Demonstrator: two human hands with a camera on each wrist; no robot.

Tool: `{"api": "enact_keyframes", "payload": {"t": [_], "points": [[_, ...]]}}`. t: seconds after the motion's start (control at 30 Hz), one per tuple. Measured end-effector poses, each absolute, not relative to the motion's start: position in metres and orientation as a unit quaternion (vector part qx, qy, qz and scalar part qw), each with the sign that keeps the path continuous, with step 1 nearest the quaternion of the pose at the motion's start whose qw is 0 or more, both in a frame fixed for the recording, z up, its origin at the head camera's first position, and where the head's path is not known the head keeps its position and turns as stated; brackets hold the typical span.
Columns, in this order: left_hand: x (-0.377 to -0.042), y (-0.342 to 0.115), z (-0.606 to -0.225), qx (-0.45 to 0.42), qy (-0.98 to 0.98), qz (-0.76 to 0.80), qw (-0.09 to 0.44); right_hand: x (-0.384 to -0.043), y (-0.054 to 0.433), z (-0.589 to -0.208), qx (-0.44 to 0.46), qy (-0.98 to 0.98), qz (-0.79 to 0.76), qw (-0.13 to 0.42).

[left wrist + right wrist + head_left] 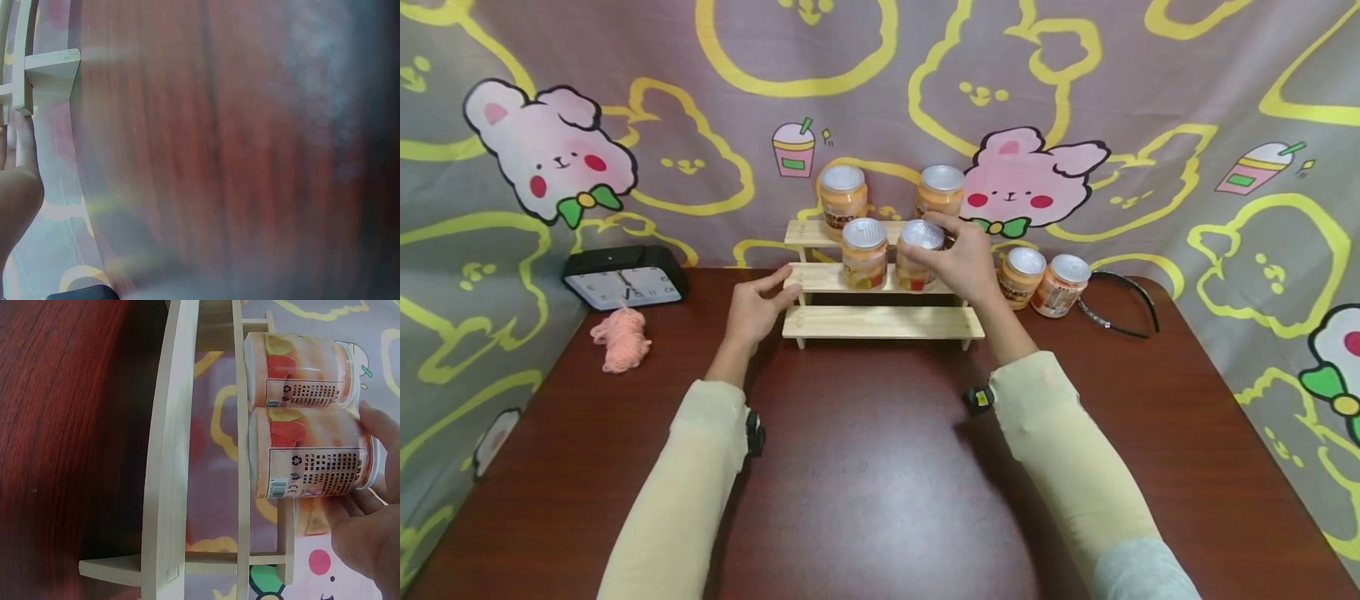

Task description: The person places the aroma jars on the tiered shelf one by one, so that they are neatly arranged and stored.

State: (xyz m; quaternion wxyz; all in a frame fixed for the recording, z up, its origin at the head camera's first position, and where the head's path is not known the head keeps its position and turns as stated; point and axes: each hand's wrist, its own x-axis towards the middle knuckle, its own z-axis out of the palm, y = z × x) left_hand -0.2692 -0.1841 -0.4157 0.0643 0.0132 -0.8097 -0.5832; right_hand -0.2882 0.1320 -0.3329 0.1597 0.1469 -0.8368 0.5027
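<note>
A three-tier wooden display stand (pixel 883 322) is at the back of the table. My right hand (pixel 962 258) holds a jar with a silver lid (pixel 919 265) by its upper part, at the right of the middle tier; its base is right at the board in the right wrist view. Close beside it on that tier is a similar jar (pixel 865 260). Two more jars, one on the left (pixel 843 200) and one on the right (pixel 941 185), stand on the top tier. My left hand (pixel 752 310) grips the middle tier's left end between thumb and finger.
Right of the stand, two more jars (pixel 1057 287) stand on the table beside a black headband (pixel 1138 304). A black-framed clock (pixel 625 279) and a pink fuzzy bundle (pixel 622 339) lie at the left. Patterned cloth (pixel 700 100) hangs right behind the table.
</note>
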Motion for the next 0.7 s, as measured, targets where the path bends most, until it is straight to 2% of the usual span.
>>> {"api": "enact_keyframes", "payload": {"t": [0.7], "points": [[-0.2696,-0.1826,-0.4144,0.016,-0.802,-0.592,0.073,-0.2892,0.122,-0.3332,0.146,-0.859,0.461,0.168]]}}
